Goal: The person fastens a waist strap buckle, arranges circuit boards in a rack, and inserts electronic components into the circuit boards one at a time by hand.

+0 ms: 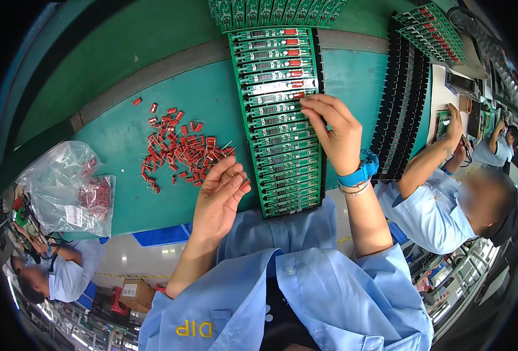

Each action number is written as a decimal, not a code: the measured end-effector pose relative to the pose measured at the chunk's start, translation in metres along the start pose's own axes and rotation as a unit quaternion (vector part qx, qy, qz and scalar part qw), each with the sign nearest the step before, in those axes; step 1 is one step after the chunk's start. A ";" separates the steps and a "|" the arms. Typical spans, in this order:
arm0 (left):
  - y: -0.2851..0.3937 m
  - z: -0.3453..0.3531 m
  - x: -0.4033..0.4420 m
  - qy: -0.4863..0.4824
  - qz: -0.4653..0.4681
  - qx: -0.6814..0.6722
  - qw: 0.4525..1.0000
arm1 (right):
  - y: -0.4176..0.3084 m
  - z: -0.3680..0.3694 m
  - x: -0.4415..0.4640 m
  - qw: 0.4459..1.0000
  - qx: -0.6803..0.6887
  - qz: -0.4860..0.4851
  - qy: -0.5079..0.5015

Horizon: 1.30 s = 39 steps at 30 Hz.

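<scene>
My left hand (219,196) is closed beside the pile of red components (192,152), its fingers curled round a red component (245,183) with thin leads. To the right, my right hand (334,130) pinches thumb and forefinger together over the long panel of green circuit boards (282,140). The fingertips are just below a seated red component (298,95); anything between them is too small to tell. Red parts sit on the panel's upper rows, while the visible lower rows show none. A blue strap circles my right wrist.
A plastic bag (69,193) with red parts lies at the left. More green boards (276,13) stand beyond the panel. Black racks (403,105) and another board stack (428,32) are at the right. Co-workers (446,205) sit on both sides.
</scene>
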<state>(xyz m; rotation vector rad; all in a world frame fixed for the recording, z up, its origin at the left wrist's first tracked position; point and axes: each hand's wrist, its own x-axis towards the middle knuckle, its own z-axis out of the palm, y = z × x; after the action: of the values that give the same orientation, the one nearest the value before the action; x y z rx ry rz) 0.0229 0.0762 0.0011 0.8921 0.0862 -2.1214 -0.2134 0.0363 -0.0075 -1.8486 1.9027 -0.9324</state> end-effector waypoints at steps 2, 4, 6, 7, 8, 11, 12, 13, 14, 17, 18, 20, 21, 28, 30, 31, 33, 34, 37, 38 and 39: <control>0.000 0.000 -0.001 0.008 0.000 0.006 1.000 | 0.000 0.001 0.001 0.999 0.026 0.014 0.017; -0.001 -0.001 -0.003 0.009 -0.007 -0.003 1.000 | 0.000 0.002 0.000 0.999 0.023 0.016 0.017; -0.001 -0.002 -0.005 0.008 -0.022 -0.019 1.000 | -0.001 0.002 0.000 0.999 0.016 0.021 0.018; -0.001 -0.003 -0.006 0.007 -0.030 -0.026 0.999 | -0.001 0.002 0.000 0.999 0.013 0.023 0.019; -0.002 -0.004 -0.007 0.007 -0.029 -0.027 0.999 | -0.002 0.002 0.000 1.000 0.013 0.022 0.019; -0.006 -0.005 -0.011 0.000 -0.036 -0.037 0.999 | -0.002 0.003 -0.001 0.999 0.012 0.036 0.015; -0.007 -0.006 -0.012 -0.002 -0.039 -0.040 0.998 | -0.002 0.003 -0.001 0.999 0.012 0.040 0.014; -0.008 -0.007 -0.013 -0.003 -0.038 -0.040 0.998 | -0.001 0.004 -0.001 0.999 0.012 0.039 0.014; -0.009 -0.009 -0.013 -0.009 -0.025 -0.023 0.999 | 0.000 0.005 -0.001 1.000 -0.003 0.028 0.009; -0.012 -0.012 -0.014 -0.027 0.015 0.028 0.999 | 0.003 0.009 -0.004 0.999 -0.046 -0.004 -0.003; -0.013 -0.012 -0.015 -0.027 0.016 0.028 0.999 | 0.002 0.008 -0.005 0.999 -0.046 -0.006 -0.003; -0.014 -0.012 -0.016 -0.006 0.057 0.105 0.993 | 0.000 0.007 -0.005 0.998 -0.053 -0.004 -0.015; -0.014 -0.012 -0.016 0.004 0.077 0.143 0.987 | 0.000 0.006 -0.006 0.998 -0.057 -0.003 -0.021; -0.023 0.011 -0.024 0.025 0.151 0.286 0.946 | -0.073 -0.021 -0.046 0.969 0.183 0.053 -0.158; -0.030 0.008 -0.023 -0.006 0.174 0.283 0.943 | -0.086 -0.020 -0.065 0.940 0.255 0.101 -0.204; -0.033 0.007 -0.021 -0.023 0.185 0.281 0.941 | -0.085 -0.017 -0.074 0.936 0.279 0.123 -0.177; -0.037 0.008 -0.019 -0.044 0.193 0.277 0.940 | -0.082 -0.012 -0.082 0.931 0.300 0.148 -0.147; -0.038 0.008 -0.018 -0.048 0.195 0.276 0.940 | -0.080 -0.009 -0.083 0.911 0.347 0.172 -0.142; -0.036 0.007 -0.015 -0.062 0.199 0.274 0.939 | -0.073 -0.006 -0.083 0.834 0.482 0.239 -0.122; -0.036 0.002 -0.012 -0.066 0.203 0.305 0.928 | -0.071 -0.010 -0.079 0.837 0.474 0.233 -0.142; -0.035 -0.003 -0.009 -0.069 0.207 0.336 0.916 | -0.068 -0.014 -0.074 0.839 0.466 0.226 -0.163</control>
<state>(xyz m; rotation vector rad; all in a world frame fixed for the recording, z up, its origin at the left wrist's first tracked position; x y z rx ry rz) 0.0035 0.1063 -0.0032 1.0226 -0.8806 -1.8031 -0.1630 0.1150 0.0319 -0.8503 1.2117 -1.0170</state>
